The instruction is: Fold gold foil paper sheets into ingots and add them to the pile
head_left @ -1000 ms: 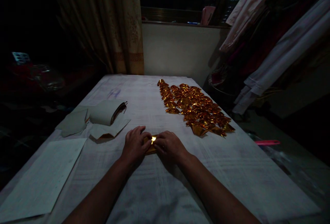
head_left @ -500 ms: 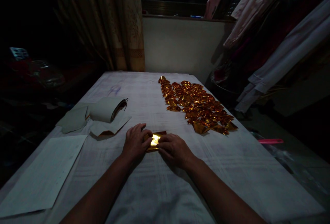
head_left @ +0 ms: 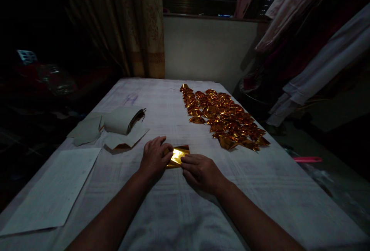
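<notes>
A small folded sheet of gold foil paper [head_left: 178,156] lies on the cloth-covered table between my hands, shining brightly in its middle. My left hand [head_left: 155,155] has its fingers curled over the left end, with the thumb side pressed against the foil. At the lower right edge, my right hand [head_left: 201,170] pinches the sheet with fingers held close together; the fingertips partly cover that corner. Beyond my right hand, many folded gold foil pieces [head_left: 228,122] are spread in a cluster.
On the left lie a curled stack of grey-backed paper sheets [head_left: 120,120], a loose sheet with a bent edge [head_left: 124,139] and a large white paper [head_left: 54,189]. A curtain [head_left: 141,31] hangs behind the table. Hanging clothes [head_left: 326,62] and a pink handle [head_left: 308,159] are at the right.
My right hand has moved slightly right and toward me, so more of the gold foil paper shows between the hands. My left hand stays on its end. The view has shifted a little.
</notes>
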Tool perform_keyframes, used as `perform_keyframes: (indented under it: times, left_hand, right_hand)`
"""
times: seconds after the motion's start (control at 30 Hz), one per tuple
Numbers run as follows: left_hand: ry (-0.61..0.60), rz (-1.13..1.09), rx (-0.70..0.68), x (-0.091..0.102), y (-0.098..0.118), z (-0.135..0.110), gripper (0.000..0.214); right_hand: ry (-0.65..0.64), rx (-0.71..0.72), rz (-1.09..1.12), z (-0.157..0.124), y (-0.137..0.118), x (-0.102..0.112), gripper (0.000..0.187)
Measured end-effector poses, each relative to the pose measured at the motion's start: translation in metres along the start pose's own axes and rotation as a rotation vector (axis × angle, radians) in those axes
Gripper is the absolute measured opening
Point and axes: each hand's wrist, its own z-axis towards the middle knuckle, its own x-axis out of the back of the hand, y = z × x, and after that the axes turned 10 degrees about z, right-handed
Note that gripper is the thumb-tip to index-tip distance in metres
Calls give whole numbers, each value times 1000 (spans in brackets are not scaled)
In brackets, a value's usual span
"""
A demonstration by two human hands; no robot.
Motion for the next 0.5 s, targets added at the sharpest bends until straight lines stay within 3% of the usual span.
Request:
perform_keyframes:
  times: [0.5]
  left_hand:
    - [24, -18, 0, -2, -1, 0, 13]
  right_hand:
    - [92, 24, -125, -22, 4, 11, 25]
